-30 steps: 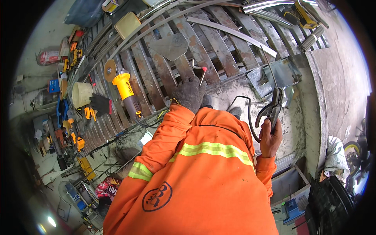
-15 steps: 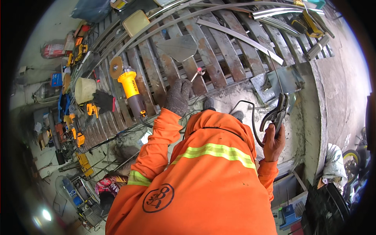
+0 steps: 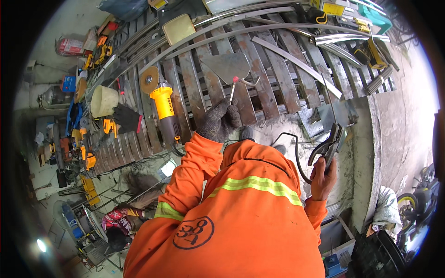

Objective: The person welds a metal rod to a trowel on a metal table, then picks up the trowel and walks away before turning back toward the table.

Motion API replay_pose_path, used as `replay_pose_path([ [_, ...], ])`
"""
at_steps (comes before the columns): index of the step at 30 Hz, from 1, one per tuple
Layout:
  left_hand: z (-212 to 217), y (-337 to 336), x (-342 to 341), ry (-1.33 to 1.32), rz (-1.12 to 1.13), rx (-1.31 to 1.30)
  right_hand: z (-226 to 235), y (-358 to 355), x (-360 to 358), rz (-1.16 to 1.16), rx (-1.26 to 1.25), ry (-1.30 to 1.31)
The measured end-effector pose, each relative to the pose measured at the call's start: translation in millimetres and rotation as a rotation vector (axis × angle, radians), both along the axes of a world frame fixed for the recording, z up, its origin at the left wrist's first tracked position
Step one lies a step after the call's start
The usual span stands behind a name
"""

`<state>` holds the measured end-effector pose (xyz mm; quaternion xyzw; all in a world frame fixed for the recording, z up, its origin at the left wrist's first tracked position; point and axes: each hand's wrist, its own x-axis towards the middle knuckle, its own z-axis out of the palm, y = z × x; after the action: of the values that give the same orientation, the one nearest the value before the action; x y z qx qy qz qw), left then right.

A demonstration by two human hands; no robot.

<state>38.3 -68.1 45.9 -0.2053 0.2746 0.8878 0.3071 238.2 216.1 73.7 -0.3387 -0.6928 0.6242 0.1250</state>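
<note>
My left hand (image 3: 219,118), in a dark grey knitted glove, is closed on a thin white rod with a red tip (image 3: 232,90). The rod points up and away from me, and a curved metal piece shows beside its tip. Just beyond lies a triangular steel plate (image 3: 227,66) on the slatted metal bench (image 3: 190,83). Bare, my right hand (image 3: 323,180) grips a black welding electrode holder (image 3: 328,146) at the right. A long thin electrode (image 3: 330,99) stands out of its jaws, and a black cable (image 3: 296,155) loops from it.
A yellow angle grinder (image 3: 163,104) lies on the bench left of my gloved hand. Near it are a pale bucket (image 3: 102,101) and a dark glove (image 3: 126,118). Metal strips (image 3: 296,65) lie across the slats. Another person (image 3: 121,222) is low at the left.
My left hand has shifted slightly right and turned, bringing the rod more upright with its tip nearer the triangular plate. My right hand keeps its grip. The whole view has shifted slightly.
</note>
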Motion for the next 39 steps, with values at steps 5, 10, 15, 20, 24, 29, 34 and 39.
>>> replay_pose_path([
  [5, -11, -26, -17, 0.325, 0.052, -0.323, -2, -5, -8, -0.007, 0.015, 0.006],
  [10, 10, -54, -40, 0.683, 0.07, -0.853, -2, -13, -12, 0.013, 0.022, 0.059],
  [15, -16, -87, -38, 0.879, -0.162, -1.008, 4, -11, -28, 0.064, 0.203, 0.003],
  [20, -15, -91, -18, 0.611, -0.091, -0.892, 29, 16, -63, 0.213, 0.627, -0.04],
  [24, -3, -94, -23, 0.611, -0.147, -0.819, 38, 30, -68, 0.059, 0.51, -0.029],
  [29, 18, -61, -18, 0.659, -0.115, -0.716, 27, 54, -83, -0.003, 0.389, -0.062],
  [34, 0, 18, 5, 0.899, -0.105, -1.135, 10, 76, -97, 0.15, 0.372, -0.064],
  [39, -14, 82, 41, 0.821, 0.023, -1.261, -4, 111, -112, 0.356, 0.386, -0.042],
])
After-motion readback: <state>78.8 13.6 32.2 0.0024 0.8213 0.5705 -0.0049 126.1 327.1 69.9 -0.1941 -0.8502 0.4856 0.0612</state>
